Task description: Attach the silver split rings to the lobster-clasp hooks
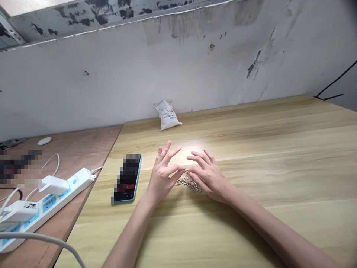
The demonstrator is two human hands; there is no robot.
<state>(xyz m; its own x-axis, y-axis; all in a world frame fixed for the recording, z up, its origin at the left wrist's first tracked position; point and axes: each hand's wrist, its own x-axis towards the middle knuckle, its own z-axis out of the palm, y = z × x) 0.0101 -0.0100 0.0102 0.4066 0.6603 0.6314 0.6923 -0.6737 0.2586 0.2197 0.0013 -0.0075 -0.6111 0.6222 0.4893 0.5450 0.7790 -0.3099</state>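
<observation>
My left hand (pixel 163 175) and my right hand (pixel 208 175) meet over the light wooden table (pixel 251 156). Thumb and forefinger of both hands pinch a small metal ring where they touch; the other fingers are spread. Beneath the hands lies a little heap of metal clasps and key rings (pixel 189 184). A phone in a blue case (pixel 127 178) lies flat just left of my left hand.
A small white sealed bag (pixel 167 114) leans by the wall at the table's back edge. On the darker desk to the left sit a white power strip (pixel 47 203) with chargers plugged in, cables and a white mouse (pixel 44 141). Black cables hang at far right.
</observation>
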